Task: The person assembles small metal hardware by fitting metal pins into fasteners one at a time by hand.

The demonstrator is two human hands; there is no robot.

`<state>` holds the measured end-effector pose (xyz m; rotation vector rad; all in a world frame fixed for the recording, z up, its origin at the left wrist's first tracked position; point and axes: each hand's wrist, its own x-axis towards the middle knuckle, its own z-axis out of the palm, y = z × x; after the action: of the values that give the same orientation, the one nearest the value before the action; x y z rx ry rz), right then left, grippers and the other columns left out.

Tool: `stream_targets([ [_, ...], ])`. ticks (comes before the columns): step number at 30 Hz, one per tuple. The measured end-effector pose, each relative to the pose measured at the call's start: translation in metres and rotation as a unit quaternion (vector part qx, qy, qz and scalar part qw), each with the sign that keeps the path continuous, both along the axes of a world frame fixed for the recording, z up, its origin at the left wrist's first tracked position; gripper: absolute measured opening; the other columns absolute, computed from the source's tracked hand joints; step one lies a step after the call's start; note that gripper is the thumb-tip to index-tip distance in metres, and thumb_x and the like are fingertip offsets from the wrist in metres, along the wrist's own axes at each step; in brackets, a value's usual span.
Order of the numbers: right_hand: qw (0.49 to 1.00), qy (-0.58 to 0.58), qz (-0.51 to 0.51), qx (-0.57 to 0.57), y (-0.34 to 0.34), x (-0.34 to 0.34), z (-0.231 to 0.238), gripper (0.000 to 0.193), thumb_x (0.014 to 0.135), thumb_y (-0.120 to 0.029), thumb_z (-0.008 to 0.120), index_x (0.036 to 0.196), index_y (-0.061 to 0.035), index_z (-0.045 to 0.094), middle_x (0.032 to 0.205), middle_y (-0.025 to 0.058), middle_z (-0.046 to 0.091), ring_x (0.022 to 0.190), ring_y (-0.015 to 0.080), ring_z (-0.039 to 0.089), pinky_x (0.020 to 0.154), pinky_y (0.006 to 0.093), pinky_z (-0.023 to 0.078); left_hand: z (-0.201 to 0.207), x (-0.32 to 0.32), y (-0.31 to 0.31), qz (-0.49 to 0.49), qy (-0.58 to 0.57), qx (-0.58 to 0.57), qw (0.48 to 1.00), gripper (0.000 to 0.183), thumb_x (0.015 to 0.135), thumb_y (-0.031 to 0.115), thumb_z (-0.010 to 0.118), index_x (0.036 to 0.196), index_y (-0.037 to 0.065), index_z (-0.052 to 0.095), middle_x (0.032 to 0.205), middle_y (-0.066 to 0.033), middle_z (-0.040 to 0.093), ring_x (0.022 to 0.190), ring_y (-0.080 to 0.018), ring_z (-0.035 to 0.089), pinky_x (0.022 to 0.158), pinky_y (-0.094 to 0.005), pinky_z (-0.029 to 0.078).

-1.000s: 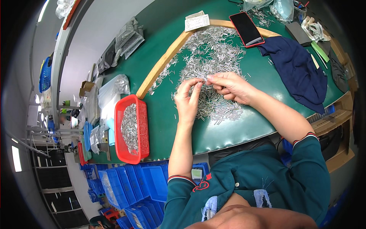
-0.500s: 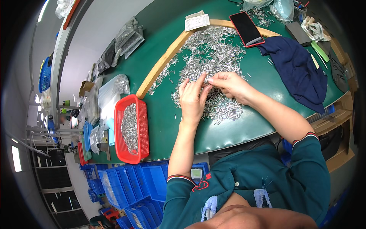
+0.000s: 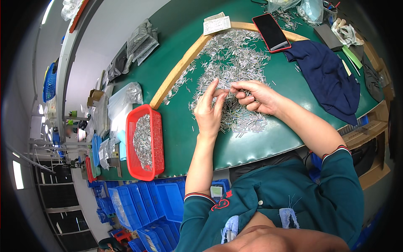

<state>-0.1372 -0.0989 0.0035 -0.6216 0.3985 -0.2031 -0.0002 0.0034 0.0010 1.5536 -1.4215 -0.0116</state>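
Note:
Over a heap of small silvery metal pins, my two hands work close together. My left hand has its index finger stretched up and its thumb apart from it; another finger reaches toward my right fingertips. No held thing shows clearly in it. Thumb and index finger of my right hand are pinched together, its other fingers curled below. What lies in that pinch is too small to make out. A red plastic basket with many similar pins stands to the left of my left forearm.
Wooden strips border the heap on the green table. A card lies on the strips' corner. Right of the heap are a phone and dark blue cloth. Blue bins stand below the table's left edge.
My left index finger has drawn back to the left, away from my right fingertips. My right fingers have curled further in. The basket and heap look the same.

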Motion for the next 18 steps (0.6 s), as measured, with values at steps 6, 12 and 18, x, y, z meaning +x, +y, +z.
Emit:
stream_targets([
  [6,1.0,0.01,0.015,0.026,0.0058,0.0002,0.0045,0.025,0.086,-0.033,0.054,0.079,-0.009,0.049,0.064,-0.0053,0.04,0.043,-0.0023,0.026,0.033,0.0125,0.015,0.0045,0.0002,-0.0005,-0.011,-0.076,-0.001,0.997,0.05,0.071,0.003,0.066,0.118,0.007,0.049,0.077,-0.004,0.064,0.071,-0.0186,0.061,0.067,-0.0289,0.046],
  [12,0.991,0.022,0.03,-0.129,0.0033,0.0008,-0.0052,0.027,0.084,-0.036,0.055,0.08,-0.0093,0.054,0.068,-0.0053,0.041,0.045,-0.0014,0.025,0.035,0.0153,0.012,0.008,-0.0036,-0.0003,-0.033,-0.168,-0.009,0.985,0.055,0.069,0.005,0.067,0.121,0.005,0.047,0.074,-0.0049,0.061,0.065,-0.0204,0.057,0.063,-0.0301,0.045],
  [18,1.0,0.016,0.023,-0.008,0.0002,0.003,-0.0021,0.021,0.086,-0.027,0.053,0.077,-0.0097,0.046,0.066,-0.0046,0.04,0.044,-0.001,0.028,0.032,0.0136,0.015,0.0007,-0.0039,0.0005,-0.07,0.016,0.01,0.997,0.053,0.076,0.005,0.063,0.125,0.005,0.041,0.08,-0.0073,0.062,0.073,-0.0168,0.059,0.068,-0.029,0.046],
])
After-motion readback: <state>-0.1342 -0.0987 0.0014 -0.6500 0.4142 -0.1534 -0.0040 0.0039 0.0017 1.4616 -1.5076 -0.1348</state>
